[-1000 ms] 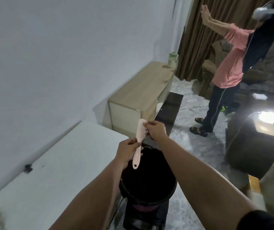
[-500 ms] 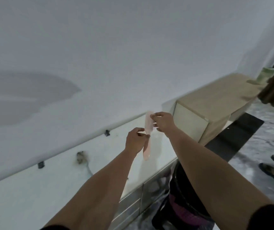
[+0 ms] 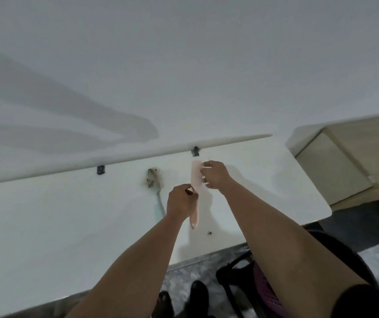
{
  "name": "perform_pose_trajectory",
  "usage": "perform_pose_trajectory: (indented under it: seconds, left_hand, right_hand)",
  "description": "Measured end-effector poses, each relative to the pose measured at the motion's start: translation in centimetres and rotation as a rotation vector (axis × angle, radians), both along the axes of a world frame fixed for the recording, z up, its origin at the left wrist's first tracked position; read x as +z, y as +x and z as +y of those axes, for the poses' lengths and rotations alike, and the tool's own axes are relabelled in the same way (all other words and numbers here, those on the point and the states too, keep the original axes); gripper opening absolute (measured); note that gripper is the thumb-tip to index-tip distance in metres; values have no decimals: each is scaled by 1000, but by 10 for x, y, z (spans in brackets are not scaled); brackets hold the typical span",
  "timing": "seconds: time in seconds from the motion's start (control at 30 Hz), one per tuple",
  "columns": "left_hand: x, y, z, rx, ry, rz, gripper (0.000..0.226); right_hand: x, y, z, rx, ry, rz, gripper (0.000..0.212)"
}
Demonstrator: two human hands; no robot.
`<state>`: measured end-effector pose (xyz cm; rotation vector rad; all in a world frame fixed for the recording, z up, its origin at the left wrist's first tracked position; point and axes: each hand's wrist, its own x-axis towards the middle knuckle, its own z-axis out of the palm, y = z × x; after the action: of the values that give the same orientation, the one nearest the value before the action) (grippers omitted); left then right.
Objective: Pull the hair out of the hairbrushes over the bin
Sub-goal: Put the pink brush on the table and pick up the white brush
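Head view: you look down over both of your bare forearms, which reach from the bottom edge up to the middle of the frame.
Wall: pale and plain, it fills the whole upper half.
White table (image 3: 46, 237): it spans the left and centre of the frame, its back edge against the wall.
Wooden cabinet (image 3: 353, 161): it sits at the right edge, just beyond the table's right end.
Bin (image 3: 344, 255): dark, with a purple mesh part showing, it stands at lower right beside the table, mostly hidden under your right forearm.
Pink hairbrush (image 3: 195, 193): you hold it upright over the table at centre frame, not over the bin, bristles facing right.
Left hand (image 3: 180, 203): your fingers are clamped on the pink hairbrush's handle.
Right hand (image 3: 214, 175): your fingertips are pinched together at the bristles near the brush head; whether hair is caught between them is too small to tell.
Teal hairbrush (image 3: 155, 187): it lies on the table left of your hands, with dark hair matted in its head.
Dark speck (image 3: 209, 232): it rests on the table just below the pink handle.
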<state>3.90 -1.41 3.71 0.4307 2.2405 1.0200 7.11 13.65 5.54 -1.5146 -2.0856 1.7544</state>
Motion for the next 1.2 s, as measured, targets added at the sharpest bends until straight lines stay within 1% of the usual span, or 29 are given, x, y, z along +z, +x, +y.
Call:
perform_pose_trajectory:
  seconds: [0.13,0.37,0.47,0.57,0.67,0.73,0.77,0.8,0.87,0.93,0.97,1.07,1.2]
  left_hand:
    - [-31,-17,13,21,-152,21,11]
    - [-40,-29,37,-32,-298,69,11]
    - [-36,-34,42,-59,-365,108,20]
    - [-26,-39,30,-50,-388,177,31]
    - [-24,-44,2,86,-334,313,42]
    - [-28,-49,-16,186,-331,420,50]
    - [-30,-51,-23,236,-336,431,54]
    - [-33,-53,-30,289,-341,394,58]
    - [-38,-60,-39,371,-350,220,68]
    - [-44,-68,-43,354,-370,91,74]
    - [-48,-72,-43,336,-360,67,71]
    - [-58,-83,-41,329,-277,59,54]
    - [-58,-88,-47,320,-186,3,52]
  right_hand:
    - [-40,-30,10,92,-66,-87,55]
    - [-48,-51,16,236,74,-160,53]
    - [-47,-56,18,283,118,-170,53]
    - [-43,-56,14,297,217,-166,52]
    - [-34,-59,2,282,307,-119,48]
    - [-31,-64,-9,306,320,-84,45]
    - [-31,-67,-15,330,308,-75,45]
    - [-33,-70,-21,353,274,-71,45]
    - [-42,-77,-31,370,132,-96,46]
    - [-46,-81,-43,327,-70,-115,44]
    - [-47,-82,-50,308,-139,-124,42]
    - [-49,-81,-69,251,-258,-124,33]
    - [-51,-79,-80,155,-334,-95,28]
